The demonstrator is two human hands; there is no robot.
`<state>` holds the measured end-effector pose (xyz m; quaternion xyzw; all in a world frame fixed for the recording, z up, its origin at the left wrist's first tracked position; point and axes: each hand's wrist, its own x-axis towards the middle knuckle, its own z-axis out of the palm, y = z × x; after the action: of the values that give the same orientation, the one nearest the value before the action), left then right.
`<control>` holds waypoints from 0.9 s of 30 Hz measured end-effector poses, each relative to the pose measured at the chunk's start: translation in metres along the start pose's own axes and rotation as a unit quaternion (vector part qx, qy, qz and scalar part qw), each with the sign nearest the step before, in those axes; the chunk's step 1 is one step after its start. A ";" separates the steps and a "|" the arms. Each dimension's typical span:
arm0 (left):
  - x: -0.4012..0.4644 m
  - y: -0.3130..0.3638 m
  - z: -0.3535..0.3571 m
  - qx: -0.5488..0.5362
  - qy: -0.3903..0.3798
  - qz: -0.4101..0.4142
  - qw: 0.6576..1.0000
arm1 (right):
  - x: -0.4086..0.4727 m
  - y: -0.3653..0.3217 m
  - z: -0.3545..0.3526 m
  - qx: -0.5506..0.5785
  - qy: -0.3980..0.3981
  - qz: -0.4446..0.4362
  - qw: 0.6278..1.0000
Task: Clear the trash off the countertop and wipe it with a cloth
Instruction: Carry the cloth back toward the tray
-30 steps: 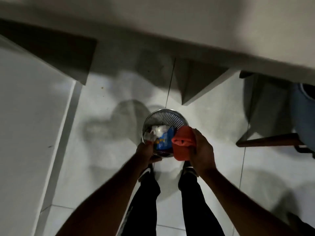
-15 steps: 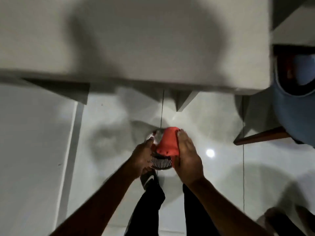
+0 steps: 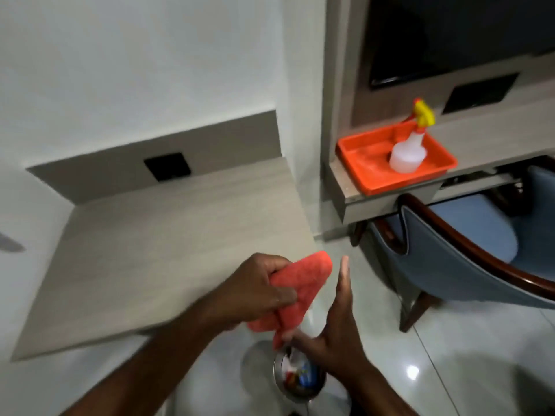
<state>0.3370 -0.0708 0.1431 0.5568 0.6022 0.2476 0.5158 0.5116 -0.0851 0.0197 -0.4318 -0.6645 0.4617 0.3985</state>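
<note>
Two stages to log: trash clearing, wiping. Countertop [image 3: 168, 235] bare, no litter visible on it. Waste bin [image 3: 297, 378] on floor below, wrappers inside; clearing judged done, as far as view shows. Wiping judged not yet begun. Red cloth [image 3: 300, 286] bunched in left hand [image 3: 258, 291], fingers closed around it, held off front right corner of counter, not touching surface. Right hand [image 3: 339, 331] open, flat, fingers extended, empty, just beside cloth, above bin. Spray bottle [image 3: 410, 151] upright in orange tray [image 3: 363, 163] on separate ledge at right, well apart, untouched.
</note>
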 end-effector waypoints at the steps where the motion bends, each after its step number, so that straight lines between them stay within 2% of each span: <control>1: 0.007 0.023 -0.008 0.005 -0.022 0.028 0.999 | 0.015 -0.009 -0.015 0.071 -0.001 0.016 0.997; 3: 0.025 0.060 -0.018 0.002 -0.042 0.060 0.997 | 0.047 -0.021 -0.042 0.171 -0.013 0.051 0.984; 7: 0.095 0.112 -0.021 -0.015 -0.037 0.061 0.997 | 0.100 -0.015 -0.090 0.297 -0.041 0.097 0.949; 10: 0.172 0.128 -0.024 -0.006 0.005 0.055 0.998 | 0.140 0.006 -0.118 0.325 0.003 0.131 0.937; 16: 0.346 0.121 -0.014 0.027 0.096 0.009 0.995 | 0.236 0.070 -0.186 0.213 0.117 0.170 0.955; 18: 0.392 0.116 -0.007 0.057 0.129 0.020 0.990 | 0.271 0.089 -0.203 0.171 0.156 0.181 0.956; 20: 0.431 0.109 0.000 0.162 0.192 0.085 0.964 | 0.306 0.108 -0.218 0.128 0.189 0.191 0.955; 22: 0.460 0.101 0.011 0.294 0.232 0.156 0.914 | 0.336 0.124 -0.227 0.067 0.206 0.176 0.960; 24: 0.479 0.097 0.019 0.340 0.209 0.161 0.903 | 0.360 0.137 -0.229 -0.002 0.204 0.155 0.967; 27: 0.501 0.088 0.024 0.416 0.124 0.136 0.890 | 0.392 0.151 -0.221 -0.056 0.167 0.168 0.970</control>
<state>0.4712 0.4094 0.0383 0.7620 0.6272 0.1088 0.1193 0.6266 0.3736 -0.0167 -0.6298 -0.5314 0.4053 0.3958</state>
